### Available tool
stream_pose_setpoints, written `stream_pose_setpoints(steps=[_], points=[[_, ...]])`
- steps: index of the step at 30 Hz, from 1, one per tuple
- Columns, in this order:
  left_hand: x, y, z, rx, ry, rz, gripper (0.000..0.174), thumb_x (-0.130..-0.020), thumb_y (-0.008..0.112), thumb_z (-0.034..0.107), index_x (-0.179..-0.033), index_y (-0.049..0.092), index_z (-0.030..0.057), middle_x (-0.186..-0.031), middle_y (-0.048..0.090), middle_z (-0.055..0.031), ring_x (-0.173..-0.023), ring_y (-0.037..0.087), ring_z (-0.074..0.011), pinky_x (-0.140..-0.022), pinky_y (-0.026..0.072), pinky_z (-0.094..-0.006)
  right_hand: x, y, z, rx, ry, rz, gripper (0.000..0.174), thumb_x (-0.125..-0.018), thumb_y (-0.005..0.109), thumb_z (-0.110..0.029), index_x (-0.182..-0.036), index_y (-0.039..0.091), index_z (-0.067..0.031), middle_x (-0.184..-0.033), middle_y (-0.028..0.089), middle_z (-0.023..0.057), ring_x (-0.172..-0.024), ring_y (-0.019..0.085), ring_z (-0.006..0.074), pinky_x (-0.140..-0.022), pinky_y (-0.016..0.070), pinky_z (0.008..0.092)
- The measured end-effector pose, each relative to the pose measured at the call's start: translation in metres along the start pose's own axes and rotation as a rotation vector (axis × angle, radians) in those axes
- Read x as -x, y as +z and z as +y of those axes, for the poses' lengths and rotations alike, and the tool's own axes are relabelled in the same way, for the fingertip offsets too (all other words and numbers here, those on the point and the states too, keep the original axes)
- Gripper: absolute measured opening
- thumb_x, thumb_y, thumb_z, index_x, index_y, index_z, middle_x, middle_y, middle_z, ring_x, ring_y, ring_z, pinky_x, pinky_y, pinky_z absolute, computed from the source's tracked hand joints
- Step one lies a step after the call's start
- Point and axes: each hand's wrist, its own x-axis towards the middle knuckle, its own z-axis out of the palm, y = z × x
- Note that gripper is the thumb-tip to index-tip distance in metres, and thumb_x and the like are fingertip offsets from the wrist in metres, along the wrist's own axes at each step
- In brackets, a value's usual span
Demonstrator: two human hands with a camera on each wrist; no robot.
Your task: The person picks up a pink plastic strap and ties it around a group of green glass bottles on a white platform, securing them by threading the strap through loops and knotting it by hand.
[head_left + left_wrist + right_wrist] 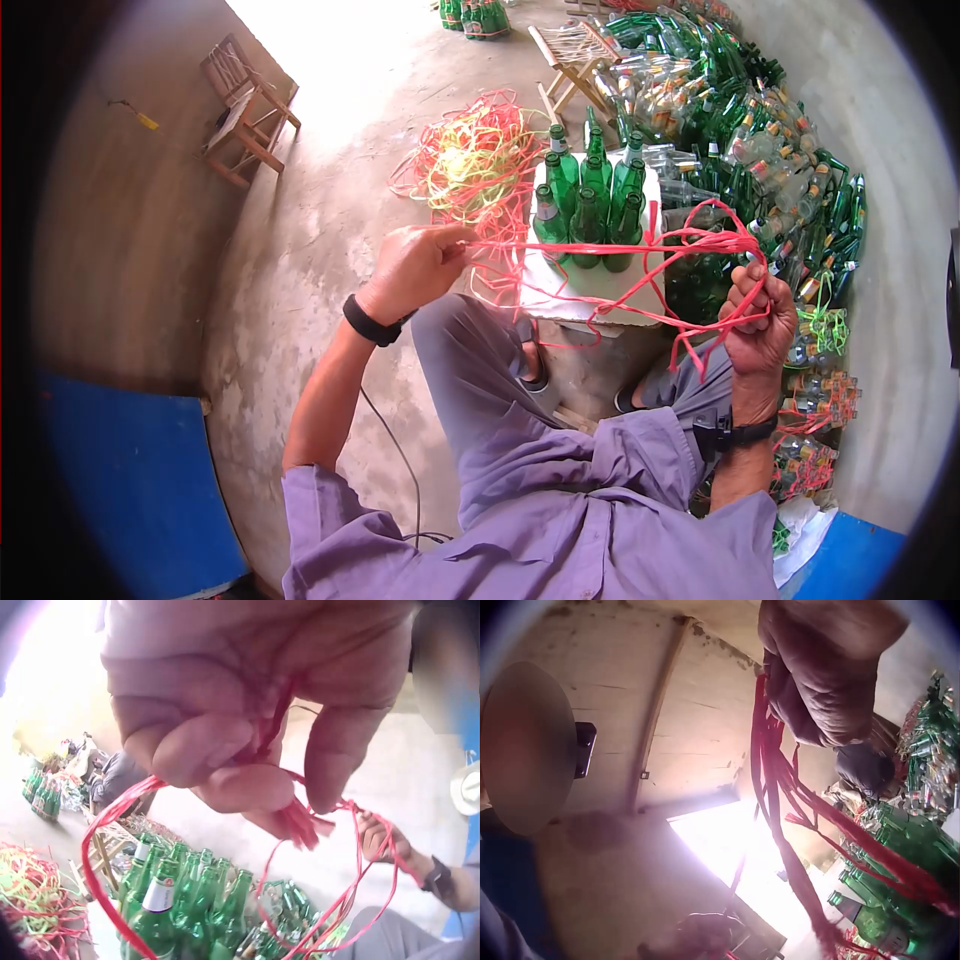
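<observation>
A length of red plastic twine point(650, 285) stretches between both hands in the head view, looped and knotted in places. My left hand point(420, 268) grips one end. In the left wrist view its fingers point(247, 789) curl round the strands, and a frayed tip pokes out below them. The right hand point(762, 315) holds the looped end, with several strands hanging from its curled fingers in the right wrist view. Just beyond the twine, a cluster of upright green glass bottles point(592, 190) stands on a white board point(545, 285) in front of my knees. The taut strand crosses in front of the nearest bottles.
Tangled red and yellow twine point(470, 165) lies on the floor left of the board. Loose bottles point(720, 120) pile along the right wall, with a wooden folding stool point(575, 65) beside them. A wooden chair point(245, 115) stands by the left wall. Tied bottles point(485, 20) sit far back.
</observation>
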Motion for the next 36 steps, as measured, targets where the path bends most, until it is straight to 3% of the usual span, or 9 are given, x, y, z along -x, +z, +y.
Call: stream_pose_setpoints(steps=[8,14,19,22,26,28,30,32,36], points=[[-0.004,-0.022,-0.038,-0.108,-0.105,0.289,0.021,-0.085,0.063,0.004,-0.105,0.071,0.0067,-0.067,0.064,-0.0065,-0.058,0.057,-0.0082,-0.056,0.0483,-0.0277,0.010,-0.016,-0.007,-0.003,-0.027,0.002,0.023,-0.093,0.061,-0.016,-0.099,0.051,0.0031,-0.074,0.040,-0.0011,-0.050,0.034,0.0029,-0.043,0.0295,0.0185],[-0.007,-0.044,-0.047,0.293,-0.211,0.288,0.021,-0.091,0.053,0.005,-0.103,0.069,-0.0024,-0.074,0.067,-0.0044,-0.064,0.062,-0.0087,-0.055,0.0497,-0.0221,0.014,-0.012,-0.005,-0.020,-0.018,0.002,0.023,-0.094,0.062,-0.016,-0.100,0.050,0.0024,-0.073,0.040,-0.0015,-0.050,0.035,0.0031,-0.044,0.0301,0.0192],[-0.008,-0.086,-0.019,0.568,-0.021,0.799,0.028,-0.100,0.051,0.019,-0.107,0.065,-0.0047,-0.094,0.069,-0.0110,-0.084,0.069,-0.0174,-0.066,0.0586,-0.0300,0.016,-0.011,-0.011,0.015,-0.020,-0.025,0.021,-0.095,0.059,-0.017,-0.100,0.050,0.0010,-0.074,0.041,-0.0013,-0.051,0.035,0.0037,-0.046,0.0298,0.0207],[-0.009,-0.096,-0.012,0.665,0.038,0.838,0.030,-0.101,0.050,0.021,-0.109,0.063,-0.0043,-0.100,0.068,-0.0118,-0.088,0.070,-0.0189,-0.067,0.0598,-0.0317,0.018,-0.010,-0.012,-0.021,-0.026,-0.056,0.020,-0.095,0.058,-0.017,-0.100,0.050,0.0003,-0.075,0.041,-0.0011,-0.051,0.035,0.0041,-0.046,0.0294,0.0212],[-0.018,-0.077,-0.056,0.764,-0.238,0.543,0.036,-0.102,0.048,0.030,-0.106,0.063,-0.0025,-0.101,0.068,-0.0142,-0.092,0.070,-0.0218,-0.061,0.0598,-0.0302,0.020,-0.011,-0.013,-0.023,-0.035,-0.092,0.021,-0.095,0.060,-0.018,-0.100,0.050,-0.0003,-0.075,0.041,-0.0011,-0.051,0.035,0.0043,-0.046,0.0290,0.0209],[-0.017,-0.075,-0.043,0.723,-0.240,0.573,0.039,-0.103,0.045,0.032,-0.106,0.062,-0.0028,-0.098,0.069,-0.0151,-0.089,0.071,-0.0234,-0.061,0.0593,-0.0292,0.022,-0.007,-0.015,-0.013,-0.044,-0.070,0.021,-0.095,0.061,-0.018,-0.101,0.050,-0.0004,-0.075,0.041,-0.0011,-0.051,0.034,0.0042,-0.046,0.0288,0.0209],[-0.010,-0.083,-0.025,0.862,-0.088,0.683,0.039,-0.103,0.046,0.029,-0.103,0.063,-0.0063,-0.092,0.068,-0.0159,-0.079,0.071,-0.0227,-0.060,0.0596,-0.0291,0.025,-0.008,-0.017,0.002,-0.039,-0.039,0.021,-0.094,0.061,-0.018,-0.101,0.051,-0.0004,-0.075,0.040,-0.0012,-0.051,0.034,0.0041,-0.046,0.0287,0.0210],[-0.007,-0.102,-0.027,0.865,-0.072,0.723,0.043,-0.104,0.043,0.032,-0.104,0.063,-0.0070,-0.091,0.067,-0.0160,-0.082,0.070,-0.0240,-0.062,0.0604,-0.0322,0.023,-0.013,-0.020,0.024,-0.031,-0.022,0.021,-0.095,0.061,-0.018,-0.100,0.051,-0.0006,-0.074,0.040,-0.0014,-0.051,0.034,0.0037,-0.046,0.0284,0.0211],[0.005,-0.154,-0.041,0.907,0.085,0.746,0.046,-0.104,0.041,0.035,-0.109,0.061,-0.0063,-0.103,0.067,-0.0191,-0.100,0.067,-0.0278,-0.083,0.0569,-0.0374,0.022,-0.019,-0.014,-0.029,-0.048,0.005,0.017,-0.096,0.058,-0.015,-0.100,0.052,-0.0001,-0.074,0.040,-0.0016,-0.050,0.034,0.0034,-0.047,0.0293,0.0205]])
